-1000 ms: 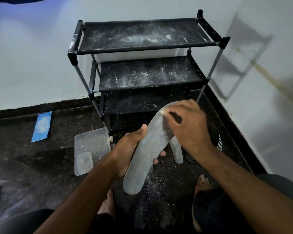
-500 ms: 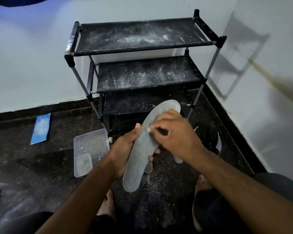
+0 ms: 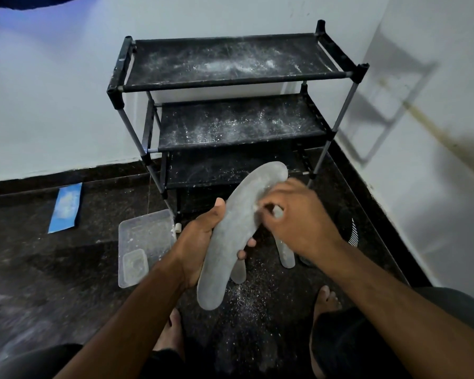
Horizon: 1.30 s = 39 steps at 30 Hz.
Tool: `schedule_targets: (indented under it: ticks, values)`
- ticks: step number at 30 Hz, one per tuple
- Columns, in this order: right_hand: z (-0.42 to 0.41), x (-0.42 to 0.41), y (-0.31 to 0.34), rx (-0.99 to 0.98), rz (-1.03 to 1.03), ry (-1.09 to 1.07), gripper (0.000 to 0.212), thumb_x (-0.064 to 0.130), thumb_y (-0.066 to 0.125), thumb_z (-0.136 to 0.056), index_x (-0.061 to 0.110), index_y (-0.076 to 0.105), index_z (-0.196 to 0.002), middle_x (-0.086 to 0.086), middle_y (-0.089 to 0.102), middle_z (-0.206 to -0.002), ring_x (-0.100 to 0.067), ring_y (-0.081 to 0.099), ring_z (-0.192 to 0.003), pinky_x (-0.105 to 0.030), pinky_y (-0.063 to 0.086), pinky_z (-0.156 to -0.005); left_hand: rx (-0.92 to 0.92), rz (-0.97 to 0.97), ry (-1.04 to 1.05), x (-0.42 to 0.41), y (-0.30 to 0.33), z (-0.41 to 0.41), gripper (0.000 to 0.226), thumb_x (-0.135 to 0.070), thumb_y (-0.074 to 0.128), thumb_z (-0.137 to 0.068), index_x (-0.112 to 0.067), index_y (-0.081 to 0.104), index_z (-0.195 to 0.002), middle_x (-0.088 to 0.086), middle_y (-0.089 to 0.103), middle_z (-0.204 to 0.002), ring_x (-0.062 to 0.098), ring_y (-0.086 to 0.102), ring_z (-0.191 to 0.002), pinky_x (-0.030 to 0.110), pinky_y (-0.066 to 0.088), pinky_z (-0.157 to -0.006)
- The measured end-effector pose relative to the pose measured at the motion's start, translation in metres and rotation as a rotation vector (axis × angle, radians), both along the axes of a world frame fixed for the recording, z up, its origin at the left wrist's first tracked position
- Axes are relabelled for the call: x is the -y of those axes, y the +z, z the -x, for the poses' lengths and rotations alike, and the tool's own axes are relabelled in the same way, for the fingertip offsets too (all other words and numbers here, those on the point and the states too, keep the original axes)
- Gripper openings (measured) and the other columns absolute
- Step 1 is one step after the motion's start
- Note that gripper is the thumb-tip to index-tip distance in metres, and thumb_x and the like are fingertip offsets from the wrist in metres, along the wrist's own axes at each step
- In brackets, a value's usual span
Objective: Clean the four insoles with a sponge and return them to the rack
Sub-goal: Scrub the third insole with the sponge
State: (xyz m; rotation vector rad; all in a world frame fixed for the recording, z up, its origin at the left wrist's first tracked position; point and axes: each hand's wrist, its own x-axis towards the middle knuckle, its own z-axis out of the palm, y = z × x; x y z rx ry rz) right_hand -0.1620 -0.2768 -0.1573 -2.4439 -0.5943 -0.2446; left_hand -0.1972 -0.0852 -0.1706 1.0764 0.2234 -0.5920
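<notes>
Long grey curved insole [image 3: 238, 231] — in front of black three-tier rack [image 3: 230, 77]; left hand [image 3: 200, 242] grips its middle, right hand [image 3: 298, 220] pinches small pale sponge [image 3: 278, 212] against it.

There was only one camera, and it sat on the person's head. It looked forward and down from high up, so both arms reached in from the bottom edge. The left hand [image 3: 200, 250] and the right hand [image 3: 298, 222] were close to it, in the middle of the view. The black rack [image 3: 230, 64] stood farther off, near the top, in the corner where two white walls met. The wide lens made the dark floor [image 3: 39, 263] and walls look bent at the edges.
</notes>
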Motion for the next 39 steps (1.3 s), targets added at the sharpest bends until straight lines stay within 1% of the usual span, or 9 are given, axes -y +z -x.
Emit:
schedule_targets:
  ticks: [3,7,12,17,22,27,32,37,39]
  values:
    - [0.002,-0.001,-0.003,-0.129,-0.016,0.140,0.008,0.025,0.075,-0.081,0.020,0.077,-0.087,0.011,0.066,-0.088,-0.006,0.055,-0.092,-0.034,0.051,-0.085,0.022,0.011,0.010,-0.001,-0.003,-0.001,0.068,-0.055,0.038,-0.105,0.000,0.054,-0.142,0.026,0.066,-0.115,0.030,0.064,-0.081,0.038,0.049,-0.066]
    - [-0.006,0.011,0.003,0.086,-0.055,-0.163,0.012,0.022,0.074,-0.084,0.019,0.076,-0.095,0.007,0.068,-0.093,-0.009,0.054,-0.090,-0.031,0.051,-0.082,0.011,0.006,0.018,-0.002,0.000,-0.001,0.068,-0.055,0.040,-0.102,0.000,0.058,-0.139,0.022,0.071,-0.101,0.028,0.067,-0.074,0.037,0.052,-0.064]
    - [0.007,-0.007,-0.007,-0.095,0.015,0.139,0.009,0.029,0.069,-0.084,0.023,0.075,-0.087,0.014,0.063,-0.088,-0.005,0.054,-0.093,-0.034,0.051,-0.083,-0.001,0.066,0.026,-0.001,0.000,-0.001,0.062,-0.051,0.038,-0.106,-0.001,0.064,-0.131,0.024,0.065,-0.109,0.028,0.063,-0.075,0.036,0.051,-0.062]
    - [-0.011,0.016,0.000,0.126,-0.104,-0.259,0.012,0.019,0.075,-0.083,0.017,0.076,-0.095,0.005,0.068,-0.090,-0.011,0.057,-0.089,-0.034,0.053,-0.081,-0.002,0.001,0.002,-0.001,0.002,0.000,0.069,-0.055,0.041,-0.100,0.000,0.058,-0.137,0.022,0.071,-0.096,0.026,0.067,-0.070,0.035,0.053,-0.061]
    - [0.003,0.000,-0.006,-0.005,-0.035,0.033,0.008,0.023,0.072,-0.084,0.020,0.076,-0.090,0.008,0.065,-0.091,-0.006,0.054,-0.091,-0.033,0.052,-0.081,0.043,0.014,-0.022,-0.001,-0.001,-0.001,0.064,-0.054,0.036,-0.108,-0.005,0.056,-0.143,0.023,0.066,-0.118,0.030,0.063,-0.083,0.038,0.049,-0.065]
    - [-0.013,0.021,0.005,0.173,-0.205,-0.343,0.012,0.018,0.076,-0.083,0.016,0.076,-0.095,0.005,0.068,-0.088,-0.010,0.058,-0.085,-0.030,0.053,-0.080,0.015,0.029,-0.048,-0.003,-0.001,-0.001,0.064,-0.054,0.038,-0.107,-0.003,0.057,-0.141,0.023,0.066,-0.110,0.030,0.063,-0.080,0.036,0.050,-0.061]
    - [0.001,0.001,-0.005,0.081,-0.105,-0.030,0.010,0.020,0.074,-0.084,0.017,0.077,-0.094,0.006,0.068,-0.090,-0.010,0.057,-0.090,-0.034,0.053,-0.080,0.012,0.014,-0.060,0.003,0.001,0.002,0.064,-0.052,0.036,-0.106,-0.002,0.057,-0.140,0.022,0.070,-0.103,0.029,0.065,-0.076,0.035,0.051,-0.059]
    - [-0.014,0.017,0.000,0.176,-0.261,-0.364,0.010,0.018,0.077,-0.083,0.018,0.077,-0.093,0.006,0.069,-0.087,-0.011,0.059,-0.086,-0.031,0.052,-0.080,-0.020,0.003,-0.099,0.000,0.001,0.003,0.068,-0.055,0.036,-0.105,0.001,0.057,-0.139,0.026,0.066,-0.096,0.030,0.063,-0.068,0.035,0.053,-0.056]
    - [-0.007,0.008,-0.003,0.152,-0.205,-0.298,0.010,0.018,0.075,-0.085,0.017,0.076,-0.095,0.005,0.068,-0.090,-0.011,0.057,-0.089,-0.031,0.051,-0.083,-0.037,-0.006,-0.148,0.001,0.001,0.003,0.069,-0.058,0.038,-0.104,-0.001,0.063,-0.133,0.031,0.065,-0.098,0.033,0.061,-0.068,0.036,0.055,-0.055]
